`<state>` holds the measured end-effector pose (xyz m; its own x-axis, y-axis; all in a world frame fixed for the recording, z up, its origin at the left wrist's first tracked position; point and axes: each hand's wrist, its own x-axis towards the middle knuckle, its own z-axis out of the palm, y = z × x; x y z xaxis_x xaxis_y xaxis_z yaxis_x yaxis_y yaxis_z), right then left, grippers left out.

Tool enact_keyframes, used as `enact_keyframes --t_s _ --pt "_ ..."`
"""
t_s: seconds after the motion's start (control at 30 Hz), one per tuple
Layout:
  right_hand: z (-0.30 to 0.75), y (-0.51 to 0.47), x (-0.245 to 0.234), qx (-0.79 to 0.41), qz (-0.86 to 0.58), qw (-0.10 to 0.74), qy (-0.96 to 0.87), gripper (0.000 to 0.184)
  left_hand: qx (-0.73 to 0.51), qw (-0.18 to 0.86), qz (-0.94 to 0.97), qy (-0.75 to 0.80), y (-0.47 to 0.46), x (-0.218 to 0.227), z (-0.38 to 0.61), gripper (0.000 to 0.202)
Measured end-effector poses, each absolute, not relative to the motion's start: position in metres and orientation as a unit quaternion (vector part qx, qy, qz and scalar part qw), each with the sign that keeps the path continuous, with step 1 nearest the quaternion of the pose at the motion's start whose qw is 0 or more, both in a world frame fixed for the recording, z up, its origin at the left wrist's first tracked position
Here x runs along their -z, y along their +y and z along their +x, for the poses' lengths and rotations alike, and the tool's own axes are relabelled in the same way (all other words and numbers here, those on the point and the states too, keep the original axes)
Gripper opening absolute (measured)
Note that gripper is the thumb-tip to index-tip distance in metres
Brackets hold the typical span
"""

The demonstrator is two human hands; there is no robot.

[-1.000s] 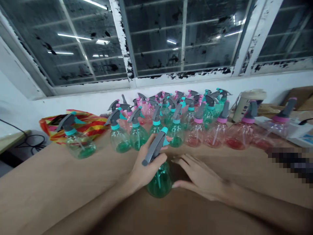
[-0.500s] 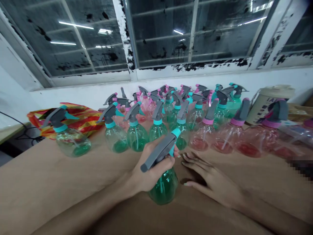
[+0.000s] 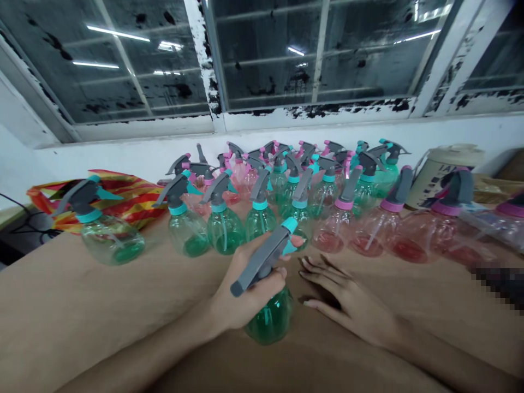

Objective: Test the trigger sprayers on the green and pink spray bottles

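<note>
My left hand (image 3: 249,284) is wrapped round the neck of a green spray bottle (image 3: 270,322), which stands on the brown table (image 3: 172,297) close in front of me. Its grey head slants up to the right, with a teal nozzle and trigger. A finger of this hand lies by the trigger. Green liquid shows low in the bottle. My right hand (image 3: 347,297) rests on the tabletop to the right of the bottle, fingers stretched out and apart, holding nothing. A row of green spray bottles (image 3: 225,232) and pink spray bottles (image 3: 327,232) stands just beyond both hands.
One green spray bottle (image 3: 112,240) stands apart at the left, before a red and yellow plastic bag (image 3: 139,194). More sprayers crowd toward the white wall (image 3: 135,150) under the window. A beige container (image 3: 436,177) stands behind the pink bottles at the right.
My view has shifted slightly. The left hand still grips the spray bottle, its fingers near the trigger a little changed. My right hand stays spread on the table.
</note>
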<state>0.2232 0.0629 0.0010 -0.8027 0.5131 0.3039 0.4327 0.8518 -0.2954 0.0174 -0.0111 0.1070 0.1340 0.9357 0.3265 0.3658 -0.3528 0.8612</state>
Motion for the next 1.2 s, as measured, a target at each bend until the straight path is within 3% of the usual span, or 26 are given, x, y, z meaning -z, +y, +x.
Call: enact_keyframes --t_s 0.2,0.4,0.63,1.2 --pt "0.224 0.064 0.001 -0.104 -0.257 0.166 -0.946 0.05 -0.462 0.317 0.685 0.466 -0.01 -0.106 0.017 0.043" --pt "0.226 0.064 0.002 -0.128 -0.255 0.186 -0.94 0.045 -0.439 0.284 0.707 0.476 -0.011 -0.111 0.014 0.022" --pt "0.226 0.065 0.003 -0.109 -0.251 0.178 -0.945 0.046 -0.433 0.234 0.716 0.495 -0.014 -0.117 0.016 0.012" --pt "0.226 0.064 -0.001 -0.131 -0.256 0.181 -0.941 0.045 -0.419 0.253 0.678 0.549 -0.017 -0.108 0.019 0.031"
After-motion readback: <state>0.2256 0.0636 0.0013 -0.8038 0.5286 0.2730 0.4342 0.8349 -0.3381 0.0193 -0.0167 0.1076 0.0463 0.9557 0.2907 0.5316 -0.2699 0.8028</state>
